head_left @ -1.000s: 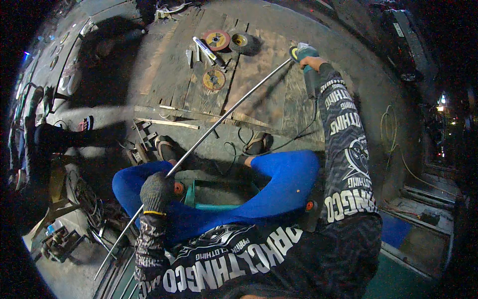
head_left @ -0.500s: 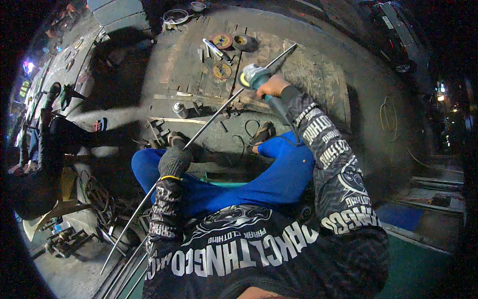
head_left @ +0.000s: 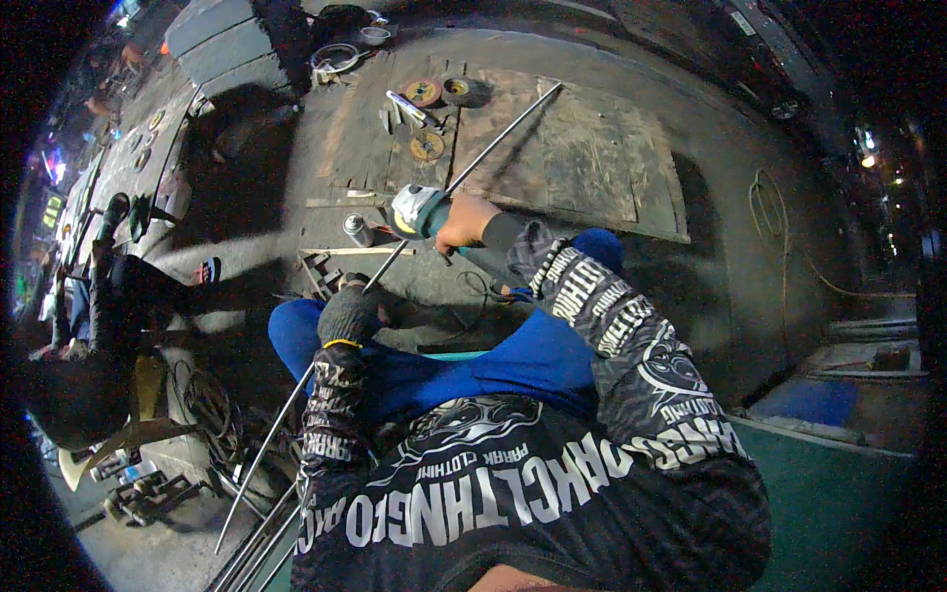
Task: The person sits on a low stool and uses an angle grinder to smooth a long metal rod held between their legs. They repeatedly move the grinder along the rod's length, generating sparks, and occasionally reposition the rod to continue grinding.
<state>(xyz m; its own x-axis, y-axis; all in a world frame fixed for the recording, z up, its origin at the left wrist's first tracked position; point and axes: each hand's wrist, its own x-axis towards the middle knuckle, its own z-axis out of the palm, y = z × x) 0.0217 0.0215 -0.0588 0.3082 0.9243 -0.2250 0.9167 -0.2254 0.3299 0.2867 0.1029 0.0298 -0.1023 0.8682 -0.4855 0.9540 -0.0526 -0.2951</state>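
Observation:
My left hand (head_left: pixel 349 317), in a dark grey knit glove, is closed around a long thin metal rod (head_left: pixel 505 135). The rod slants from the lower left, past my left knee, up to the wooden boards ahead. Bare, my right hand (head_left: pixel 468 223) grips an angle grinder (head_left: pixel 419 209) with a teal body and a pale disc guard. Its head lies over the rod, a short way beyond my left hand. The guard hides the spot where disc and rod meet, so I cannot tell whether they touch.
On the boards (head_left: pixel 612 158) lie a reddish disc (head_left: pixel 422 93), a dark wheel (head_left: pixel 460 91), a tan disc (head_left: pixel 427 147) and a white marker (head_left: pixel 406 105). A spray can (head_left: pixel 358 230) stands nearby. More rods (head_left: pixel 258 553) lie at lower left. Another person's arm (head_left: pixel 89 286) shows at left.
My right hand has brought the grinder along the rod, toward me and leftward, closer to my left hand. The left hand keeps its hold, and the rod has shifted only slightly.

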